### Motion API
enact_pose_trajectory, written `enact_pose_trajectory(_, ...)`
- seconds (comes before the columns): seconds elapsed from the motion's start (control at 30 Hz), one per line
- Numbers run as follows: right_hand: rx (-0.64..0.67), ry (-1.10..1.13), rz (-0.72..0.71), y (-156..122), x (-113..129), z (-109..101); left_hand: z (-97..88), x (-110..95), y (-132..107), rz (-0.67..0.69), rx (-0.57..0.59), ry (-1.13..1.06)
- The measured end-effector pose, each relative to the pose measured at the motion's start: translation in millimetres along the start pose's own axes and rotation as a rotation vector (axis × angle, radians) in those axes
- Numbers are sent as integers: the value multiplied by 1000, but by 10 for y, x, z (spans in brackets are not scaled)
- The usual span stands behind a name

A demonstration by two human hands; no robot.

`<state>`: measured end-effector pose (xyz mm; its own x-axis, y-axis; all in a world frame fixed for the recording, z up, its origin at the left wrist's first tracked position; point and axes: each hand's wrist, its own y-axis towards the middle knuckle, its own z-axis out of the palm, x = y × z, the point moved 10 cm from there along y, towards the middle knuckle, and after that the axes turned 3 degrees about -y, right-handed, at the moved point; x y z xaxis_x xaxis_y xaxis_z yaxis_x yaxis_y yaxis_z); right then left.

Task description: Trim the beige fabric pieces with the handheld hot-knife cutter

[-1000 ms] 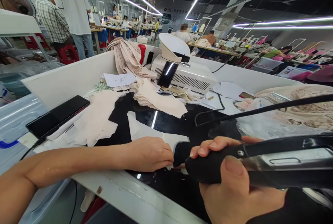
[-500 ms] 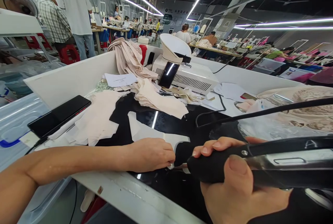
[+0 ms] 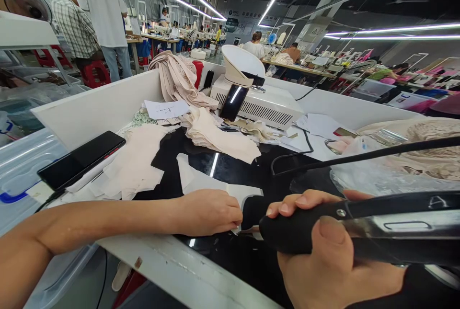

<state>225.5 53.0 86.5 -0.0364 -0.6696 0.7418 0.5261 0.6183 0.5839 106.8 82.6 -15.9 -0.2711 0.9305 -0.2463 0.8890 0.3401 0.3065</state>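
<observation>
My left hand point(image 3: 210, 213) lies knuckles-up on the glossy black worktop point(image 3: 223, 167), its fingers curled down onto the edge of a white cut piece point(image 3: 201, 182). My right hand point(image 3: 323, 256) is wrapped round the black padded handle point(image 3: 287, 234) of a long black and metal lever point(image 3: 395, 225) that runs off to the right. The handle's tip sits just right of my left fingertips, above a small dark piece point(image 3: 251, 208).
A phone point(image 3: 81, 159) lies at the left beside stacked cream pieces point(image 3: 132, 165). More cream fabric point(image 3: 215, 136), papers, a white machine point(image 3: 258, 103) and a black cable point(image 3: 359, 155) crowd the back. Clear bags of lace point(image 3: 402, 165) sit right. People stand back left.
</observation>
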Motion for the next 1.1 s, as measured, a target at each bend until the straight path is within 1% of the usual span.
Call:
enact_pose_trajectory(0.13, 0, -1, 26, -10, -19, -1, 0, 35, 23, -30, -8, -17)
enact_pose_trajectory(0.2, -1, -8, 27, -9, -21, -2, -2, 42, 30, -28, -30, -17)
enact_pose_trajectory(0.3, -2, -16, 16, -2, -9, 0, -63, 10, 22, 24, -120, 4)
enact_pose_trajectory(0.4, 0, -10, 11, 1, 1, 9, -131, -50, -11, 109, -202, 10)
enact_pose_trajectory(0.43, 1, -8, 12, 0, 2, 14, -133, -66, -20, 134, -202, 2)
enact_pose_trajectory(0.5, 4, -7, 20, -4, -2, 20, -100, -76, -32, 158, -159, -11)
enact_pose_trajectory(0.6, 3, -6, 35, -12, -17, 20, -26, -44, -52, 142, -65, 6)
enact_pose_trajectory(0.7, -1, -7, 48, -19, -36, 3, -11, -26, -99, 146, -38, 23)
enact_pose_trajectory(0.8, -14, -3, 74, -31, -74, -32, -37, -44, -160, 192, -66, 27)
enact_pose_trajectory(1.0, -33, -11, 113, -42, -130, -67, -121, -109, -255, 279, -188, 112)
enact_pose_trajectory(1.1, -30, -16, 107, -38, -132, -51, -104, -147, -262, 298, -193, 195)
